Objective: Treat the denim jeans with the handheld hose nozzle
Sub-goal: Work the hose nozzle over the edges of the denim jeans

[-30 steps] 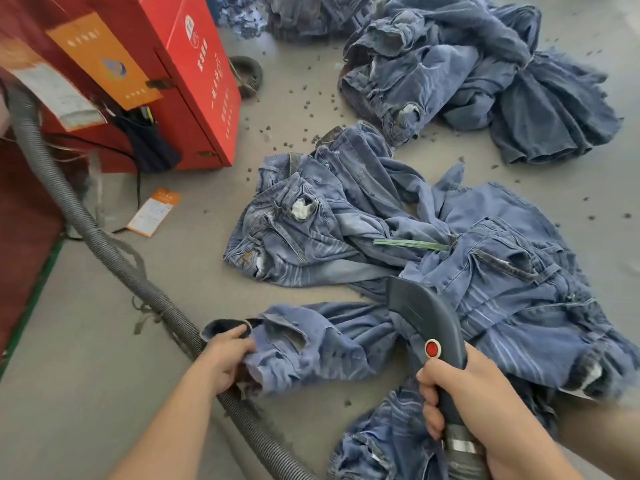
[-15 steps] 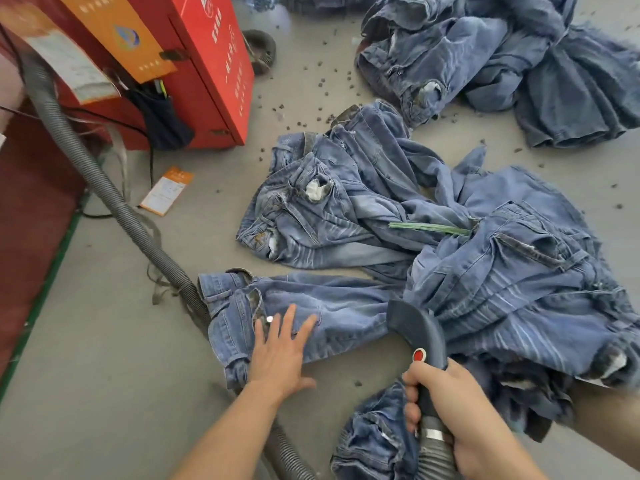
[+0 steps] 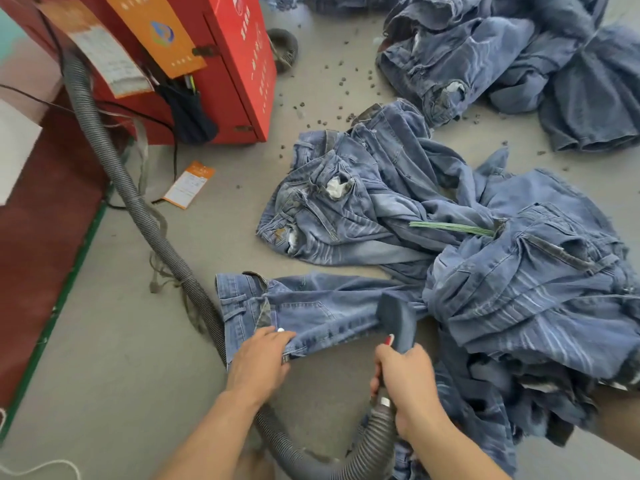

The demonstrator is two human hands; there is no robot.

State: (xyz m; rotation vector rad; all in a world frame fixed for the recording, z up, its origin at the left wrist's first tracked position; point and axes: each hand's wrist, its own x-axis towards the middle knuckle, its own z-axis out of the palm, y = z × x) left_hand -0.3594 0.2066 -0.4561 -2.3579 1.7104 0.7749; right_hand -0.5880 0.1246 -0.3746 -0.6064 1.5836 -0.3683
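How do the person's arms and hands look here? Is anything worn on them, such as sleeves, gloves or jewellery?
Both forearms are bare as far as the picture shows: no sleeves are visible. The left hand and the right hand wear no gloves. No ring, watch or bracelet shows on either hand or wrist. The upper arms lie outside the view.

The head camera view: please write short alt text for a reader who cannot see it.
A person's right hand grips a grey hose nozzle on a pair of jeans spread on the floor, and the left hand holds the jeans' near edge. More denim heaps and a red machine lie around.
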